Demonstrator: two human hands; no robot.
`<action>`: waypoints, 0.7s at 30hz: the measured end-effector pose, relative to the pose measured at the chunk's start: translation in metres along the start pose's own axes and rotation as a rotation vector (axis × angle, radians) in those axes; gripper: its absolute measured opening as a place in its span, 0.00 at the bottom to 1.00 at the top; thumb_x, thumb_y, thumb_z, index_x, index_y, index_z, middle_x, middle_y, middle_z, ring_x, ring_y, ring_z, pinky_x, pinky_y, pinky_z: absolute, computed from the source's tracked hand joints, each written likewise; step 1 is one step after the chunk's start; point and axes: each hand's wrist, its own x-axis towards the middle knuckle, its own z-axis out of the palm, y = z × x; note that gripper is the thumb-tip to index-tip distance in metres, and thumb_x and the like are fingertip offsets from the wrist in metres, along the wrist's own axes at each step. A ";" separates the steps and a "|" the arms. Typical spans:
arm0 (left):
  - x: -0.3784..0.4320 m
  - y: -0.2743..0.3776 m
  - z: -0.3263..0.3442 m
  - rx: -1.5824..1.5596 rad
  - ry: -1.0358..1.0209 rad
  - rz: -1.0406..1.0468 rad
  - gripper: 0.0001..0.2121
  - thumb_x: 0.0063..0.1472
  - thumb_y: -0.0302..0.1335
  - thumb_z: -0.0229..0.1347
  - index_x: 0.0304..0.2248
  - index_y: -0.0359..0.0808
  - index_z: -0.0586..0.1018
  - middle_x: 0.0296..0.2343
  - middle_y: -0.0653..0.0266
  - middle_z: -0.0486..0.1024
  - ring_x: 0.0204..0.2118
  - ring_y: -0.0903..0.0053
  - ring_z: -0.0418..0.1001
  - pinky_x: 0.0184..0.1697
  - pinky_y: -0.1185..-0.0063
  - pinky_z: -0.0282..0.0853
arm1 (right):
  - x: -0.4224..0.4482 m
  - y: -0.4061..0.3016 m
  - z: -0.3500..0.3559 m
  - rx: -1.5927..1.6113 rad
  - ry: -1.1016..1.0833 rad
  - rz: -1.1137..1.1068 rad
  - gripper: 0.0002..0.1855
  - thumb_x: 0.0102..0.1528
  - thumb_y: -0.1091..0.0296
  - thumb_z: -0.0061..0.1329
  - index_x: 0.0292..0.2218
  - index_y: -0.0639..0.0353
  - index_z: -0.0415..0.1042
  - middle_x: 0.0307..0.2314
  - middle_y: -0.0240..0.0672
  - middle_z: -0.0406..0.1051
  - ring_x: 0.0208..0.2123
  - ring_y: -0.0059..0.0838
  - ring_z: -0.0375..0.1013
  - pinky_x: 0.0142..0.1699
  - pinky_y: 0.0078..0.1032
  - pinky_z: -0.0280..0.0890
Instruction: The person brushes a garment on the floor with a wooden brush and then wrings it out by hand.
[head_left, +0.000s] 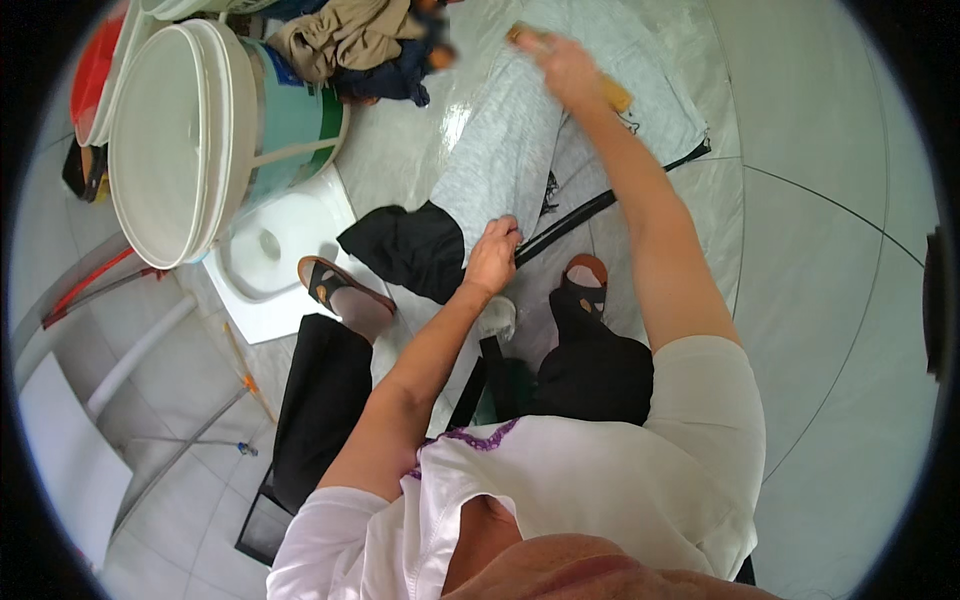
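A wet light-grey garment (502, 142) with a black part (412, 247) lies spread on the tiled floor in front of me. On the garment's lower edge, where grey meets black, rests my left hand (493, 255); its fingers are bent over the cloth, and whether they pinch it is unclear. Farther out, my right hand (566, 69), blurred, grips a yellowish-brown brush-like tool (616, 94) lying across the cloth; its underside is hidden. A black strip (570, 223) runs along the floor beside the garment, below my right forearm.
At left, a large lidded plastic bucket (161, 142) stands by a white squat toilet (270, 247). Behind it are piled beige and dark clothes (352, 37) and a red basin (94, 71). A clear cup-like container (498, 316) is between my sandalled feet. Pipes (142, 352) run at lower left.
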 end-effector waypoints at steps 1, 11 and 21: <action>0.004 -0.002 0.000 0.001 -0.013 -0.017 0.09 0.41 0.13 0.48 0.26 0.30 0.73 0.33 0.59 0.65 0.38 0.62 0.64 0.39 0.73 0.63 | 0.022 0.013 -0.010 -0.101 -0.026 0.115 0.25 0.47 0.75 0.41 0.47 0.41 0.60 0.29 0.42 0.65 0.31 0.38 0.66 0.33 0.35 0.64; 0.003 -0.010 0.003 0.019 0.035 0.002 0.08 0.39 0.14 0.49 0.23 0.31 0.71 0.30 0.59 0.65 0.37 0.62 0.64 0.39 0.74 0.63 | -0.062 -0.125 -0.013 0.525 -0.487 -0.096 0.15 0.53 0.64 0.38 0.43 0.50 0.65 0.26 0.43 0.66 0.29 0.39 0.67 0.35 0.32 0.64; 0.019 -0.051 -0.045 -0.783 0.494 -0.727 0.01 0.45 0.21 0.47 0.19 0.33 0.70 0.15 0.74 0.62 0.19 0.86 0.58 0.22 0.84 0.55 | 0.009 -0.016 -0.050 0.350 -0.112 0.503 0.16 0.52 0.63 0.40 0.44 0.50 0.63 0.31 0.46 0.65 0.30 0.46 0.66 0.32 0.36 0.63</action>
